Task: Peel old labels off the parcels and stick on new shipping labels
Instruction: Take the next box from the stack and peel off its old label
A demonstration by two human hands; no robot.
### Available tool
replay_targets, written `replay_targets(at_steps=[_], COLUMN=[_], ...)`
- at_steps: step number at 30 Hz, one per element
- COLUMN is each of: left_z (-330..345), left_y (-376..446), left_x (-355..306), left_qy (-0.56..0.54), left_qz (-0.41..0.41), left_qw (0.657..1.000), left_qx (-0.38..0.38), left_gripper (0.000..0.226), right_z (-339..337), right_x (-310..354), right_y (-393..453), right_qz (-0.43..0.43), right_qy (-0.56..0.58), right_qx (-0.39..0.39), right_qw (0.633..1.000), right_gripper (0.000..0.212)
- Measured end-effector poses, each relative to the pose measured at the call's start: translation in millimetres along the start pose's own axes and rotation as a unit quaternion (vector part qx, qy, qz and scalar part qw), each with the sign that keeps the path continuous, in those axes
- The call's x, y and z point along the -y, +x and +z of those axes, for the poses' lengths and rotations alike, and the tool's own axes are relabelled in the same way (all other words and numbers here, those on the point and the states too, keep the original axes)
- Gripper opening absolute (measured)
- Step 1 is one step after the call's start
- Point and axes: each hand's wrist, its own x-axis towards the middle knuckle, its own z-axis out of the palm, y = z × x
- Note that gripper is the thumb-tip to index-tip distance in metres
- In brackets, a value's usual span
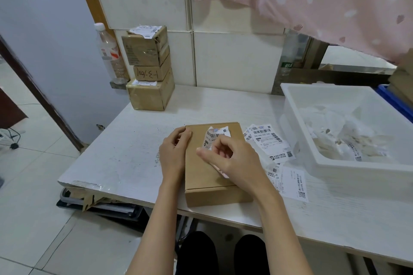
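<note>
Scuffed white rectangular surface (134,140) here: flat brown cardboard parcel (207,176) near the front edge, loose white printed shipping labels (271,140) just right of it, white plastic bin (335,172) far right, stacked brown cardboard boxes (149,94) back left.

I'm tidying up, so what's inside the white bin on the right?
The white bin holds a heap of crumpled white paper scraps, some with printed barcode strips. Whatever lies beneath the heap is covered.

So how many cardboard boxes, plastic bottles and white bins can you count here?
Cardboard boxes: 4, the one under the hands plus a stack of three () by the wall
Plastic bottles: 1
White bins: 1
Total: 6
</note>
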Motion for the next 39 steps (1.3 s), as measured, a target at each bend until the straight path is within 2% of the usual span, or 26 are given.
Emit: replay_targets(at_steps=[4, 7, 12, 16, 22, 26, 30, 32, 34, 36, 39], left_z=[0.4, 0.0, 0.8, 0.3, 0.0, -0.1, -0.2, -0.4, -0.3, -0.5, 0.0], left_y=[-0.9, 0.0, 0.9, 0.3, 0.7, -0.5, -1.1, -1.4, -2.1, -2.6, -2.9], left_x=[-0.8, 0.8, -0.3, -0.3, 0.9, 1.1, -1.5, -2.6, -2.8, -2.7, -2.2], left_qy=[0.005, 0.002, 0.008, 0.003, 0.003, 0.005, 0.008, 0.004, 0.004, 0.008, 0.004], left_qz=[0.005, 0.002, 0.004, 0.003, 0.004, 0.008, 0.009, 0.007, 0.006, 0.007, 0.008], left_qw=[1.0, 1.0, 1.0, 1.0, 1.0, 1.0, 1.0, 1.0, 1.0, 1.0, 1.0], left_qx=[-0.002, -0.002, -0.004, -0.002, -0.007, -0.007, -0.005, -0.007, -0.006, -0.004, -0.002], left_gripper=[0.039, 0.04, 0.034, 0.039, 0.02, 0.017, 0.02, 0.023, 0.018, 0.018, 0.033], right_z=[9.0, 10.3, 12.2, 12.0, 10.4, 9.5, 11.5, 17.3, 21.3, 21.6, 18.6], right_x=[-0.4, -4.1, -8.8, -10.5, -2.7, 0.3, 2.6, 1.9, -0.6, -3.8, -8.1], right_y=[0.5, 4.7, 5.9, 8.1, 8.9, 8.2, 6.2, 4.8, 6.1, 8.0, 9.8], right_qz=[-0.038, -0.027, -0.01, 0.004, 0.025, 0.004, -0.003, -0.02, -0.015, 0.003, 0.027], right_qy=[-0.145, -0.129, -0.067, -0.055, -0.099, -0.159, -0.153, -0.216, -0.229, -0.185, -0.107], right_qx=[-0.015, -0.056, -0.111, -0.14, -0.022, -0.001, 0.013, -0.019, -0.064, -0.107, -0.149], right_qw=[0.989, 0.99, 0.992, 0.989, 0.995, 0.987, 0.988, 0.976, 0.971, 0.977, 0.983], right_gripper=[0.034, 0.034, 0.017, 0.03, 0.023, 0.023, 0.028, 0.034, 0.037, 0.029, 0.028])
